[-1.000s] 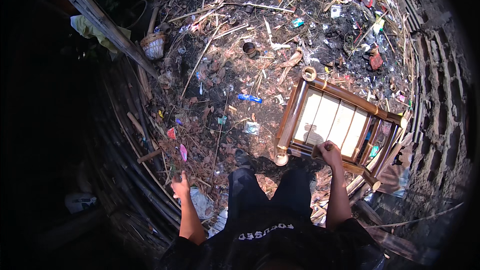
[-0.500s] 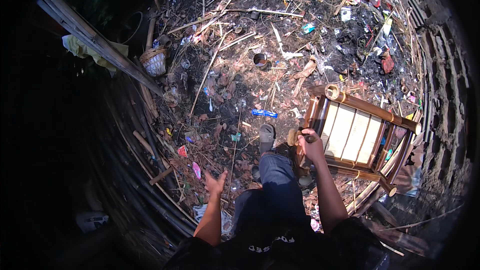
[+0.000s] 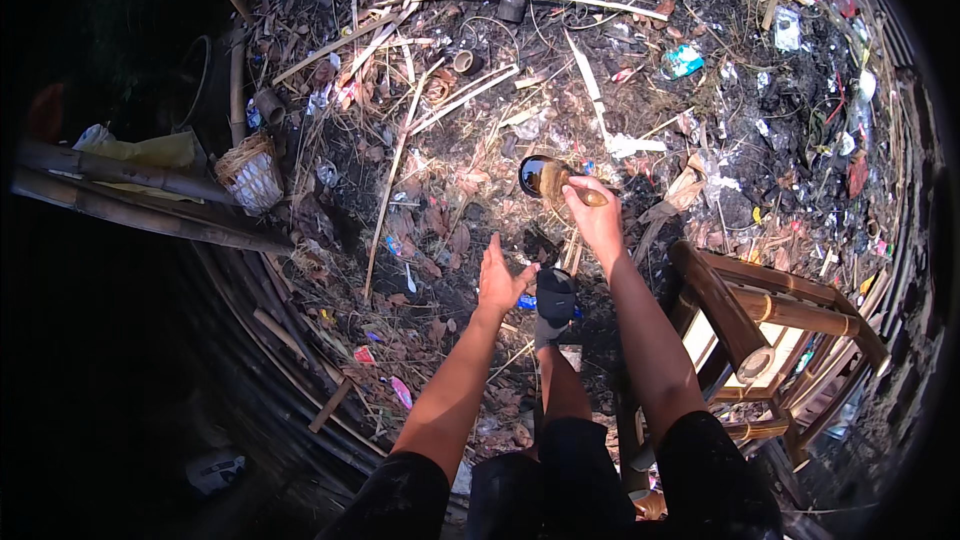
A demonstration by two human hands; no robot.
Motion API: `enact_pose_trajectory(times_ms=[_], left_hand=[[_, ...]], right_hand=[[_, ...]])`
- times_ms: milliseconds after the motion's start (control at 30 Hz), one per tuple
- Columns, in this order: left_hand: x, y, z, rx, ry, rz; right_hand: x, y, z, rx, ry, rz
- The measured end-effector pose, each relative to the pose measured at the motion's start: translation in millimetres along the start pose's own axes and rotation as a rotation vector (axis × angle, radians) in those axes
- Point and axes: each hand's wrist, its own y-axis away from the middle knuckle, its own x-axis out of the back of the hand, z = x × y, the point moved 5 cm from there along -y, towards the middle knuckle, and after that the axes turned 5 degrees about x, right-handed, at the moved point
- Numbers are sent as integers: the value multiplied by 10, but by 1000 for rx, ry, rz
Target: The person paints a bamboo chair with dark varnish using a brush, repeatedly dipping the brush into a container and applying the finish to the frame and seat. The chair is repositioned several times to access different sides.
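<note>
My right hand grips a brush by its short wooden handle. The tan bristles are at the rim of a small round can with dark, shiny liquid inside; whether they touch the liquid I cannot tell. My left hand hovers below and left of the can, fingers spread, holding nothing. To the right stands a brown bamboo furniture piece, glossy, with round poles and a pale slatted panel partly hidden behind them.
Dry leaves, split bamboo strips and plastic litter cover the ground. A pile of dark poles lies at left, near thick bamboo poles and a woven basket. My shoe is just below the can.
My right hand has moved the brush from beside the bamboo furniture forward and left to the can. My left hand has reached forward and right. The view has shifted, with the furniture now lower right.
</note>
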Motion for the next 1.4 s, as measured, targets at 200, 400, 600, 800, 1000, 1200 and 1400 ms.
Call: enact_pose_trajectory(times_ms=[200, 400, 600, 800, 1000, 1200, 1400], left_hand=[[-291, 199, -473, 248, 223, -104], [-119, 1169, -1389, 468, 197, -273], [429, 1797, -2099, 432, -46, -321], [841, 2462, -2857, 518, 35, -331], [1068, 2419, -2675, 563, 86, -354], [1350, 2311, -2721, 523, 30, -411], [1742, 2043, -2687, 361, 29, -444]], right_hand=[[-623, -509, 551, -265, 275, -201], [-821, -487, 862, -244, 496, -188], [-633, -293, 596, -165, 427, -8], [-289, 48, 721, -347, -248, 327], [-438, 463, 1154, -437, -781, 703], [-294, 1335, 1100, -425, -1359, 799], [356, 2778, -92, -207, -1677, 687]])
